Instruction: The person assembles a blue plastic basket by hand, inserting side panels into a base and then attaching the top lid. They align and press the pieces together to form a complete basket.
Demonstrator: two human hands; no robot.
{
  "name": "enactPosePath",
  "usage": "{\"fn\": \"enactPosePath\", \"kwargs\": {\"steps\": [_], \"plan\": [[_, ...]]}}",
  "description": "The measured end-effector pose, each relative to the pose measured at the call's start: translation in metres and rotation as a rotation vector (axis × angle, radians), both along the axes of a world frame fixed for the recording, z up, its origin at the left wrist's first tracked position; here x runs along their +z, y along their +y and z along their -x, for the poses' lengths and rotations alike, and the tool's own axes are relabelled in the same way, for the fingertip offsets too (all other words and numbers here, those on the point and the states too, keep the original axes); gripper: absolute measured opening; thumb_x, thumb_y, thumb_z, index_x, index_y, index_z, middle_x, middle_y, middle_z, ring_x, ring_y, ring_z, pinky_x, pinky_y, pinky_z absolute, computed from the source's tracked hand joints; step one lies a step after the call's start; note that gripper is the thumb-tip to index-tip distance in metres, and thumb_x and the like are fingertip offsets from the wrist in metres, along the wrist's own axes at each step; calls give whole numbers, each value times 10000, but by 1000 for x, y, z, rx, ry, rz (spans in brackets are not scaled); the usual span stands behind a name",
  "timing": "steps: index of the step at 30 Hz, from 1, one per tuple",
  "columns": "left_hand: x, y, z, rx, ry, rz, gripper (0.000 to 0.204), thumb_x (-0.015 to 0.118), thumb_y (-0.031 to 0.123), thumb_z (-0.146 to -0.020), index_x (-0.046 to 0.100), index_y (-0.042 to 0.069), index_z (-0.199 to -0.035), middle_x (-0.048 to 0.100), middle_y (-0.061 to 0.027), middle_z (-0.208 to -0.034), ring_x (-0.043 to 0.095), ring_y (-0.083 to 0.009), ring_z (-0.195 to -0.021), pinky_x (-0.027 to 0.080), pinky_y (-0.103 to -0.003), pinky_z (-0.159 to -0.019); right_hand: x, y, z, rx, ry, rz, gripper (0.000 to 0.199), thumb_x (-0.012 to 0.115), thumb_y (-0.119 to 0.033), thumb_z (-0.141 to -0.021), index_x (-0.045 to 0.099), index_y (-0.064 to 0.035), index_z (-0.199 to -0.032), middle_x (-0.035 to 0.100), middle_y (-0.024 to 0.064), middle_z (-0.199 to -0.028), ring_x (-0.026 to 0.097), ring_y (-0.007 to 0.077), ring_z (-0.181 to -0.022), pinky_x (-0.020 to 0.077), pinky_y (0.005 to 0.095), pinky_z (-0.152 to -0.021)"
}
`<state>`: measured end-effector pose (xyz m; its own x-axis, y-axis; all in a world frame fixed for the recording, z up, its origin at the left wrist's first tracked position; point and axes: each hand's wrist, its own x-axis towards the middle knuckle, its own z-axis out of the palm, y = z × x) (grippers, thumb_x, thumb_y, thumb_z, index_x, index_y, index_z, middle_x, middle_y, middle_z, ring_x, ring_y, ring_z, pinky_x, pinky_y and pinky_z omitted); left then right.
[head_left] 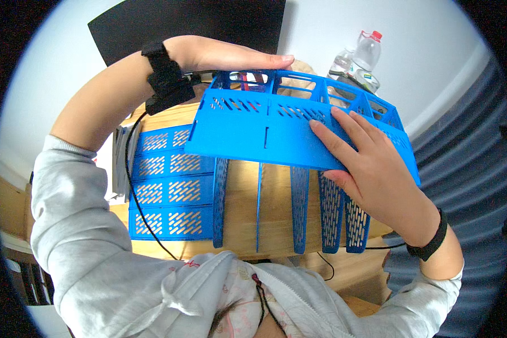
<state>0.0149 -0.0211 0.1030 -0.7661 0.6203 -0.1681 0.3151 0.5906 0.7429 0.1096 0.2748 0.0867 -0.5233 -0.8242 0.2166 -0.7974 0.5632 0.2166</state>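
Observation:
A blue plastic file rack (231, 127) stands before me, its broad slotted panel tilted and facing me. Upright slotted dividers (331, 217) reach down below that panel. My left hand (228, 55) lies stretched along the rack's far upper edge, with some of its fingers hidden. Spread over the right part of the panel, my right hand (372, 160) rests with its fingers apart and its thumb near the lower edge. At the left, a flat blue slotted panel (169, 183) adjoins the first divider.
Under the rack is a wooden table (239, 194). A dark monitor (191, 25) stands behind, and clear bottles (366, 53) are at the back right. Papers or books (118, 163) lie left. A black cable (130, 174) crosses the blue panel. A blue curtain (462, 197) hangs right.

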Motion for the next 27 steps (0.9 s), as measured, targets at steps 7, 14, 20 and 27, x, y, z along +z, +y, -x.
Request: {"fn": "enactPosePath", "kwargs": {"steps": [7,14,20,27], "plan": [[0,-2,5,-44,35,43,935,389,767,-853,318,83,-1485,423,-183,-1450,428,-292,-1328,337,-409,-1112,0,3,8,49,16,41,571,577,-359,-899,430,-183,-1423,406,192,-1430,421,438,-1263,349,514,-1044],[56,31,35,-191,-32,430,988,444,780,-816,377,18,-1440,430,-252,-1420,481,-359,-1276,403,-421,-1067,-1,6,8,97,67,82,604,645,-374,-846,457,-206,-1394,469,210,-1359,479,433,-1196,401,508,-975],[56,84,50,-388,-164,226,1037,446,807,-789,360,3,-1439,372,-273,-1448,410,-388,-1322,405,-460,-1039,-2,7,10,73,31,64,631,611,-447,-844,444,-245,-1418,435,178,-1417,448,405,-1244,359,517,-1035],[34,98,50,-318,-98,139,1057,371,856,-765,292,95,-1494,281,-225,-1519,284,-390,-1401,290,-495,-1127,-8,7,16,113,56,110,668,655,-454,-790,461,-259,-1399,486,181,-1364,505,397,-1187,419,500,-984]]}}
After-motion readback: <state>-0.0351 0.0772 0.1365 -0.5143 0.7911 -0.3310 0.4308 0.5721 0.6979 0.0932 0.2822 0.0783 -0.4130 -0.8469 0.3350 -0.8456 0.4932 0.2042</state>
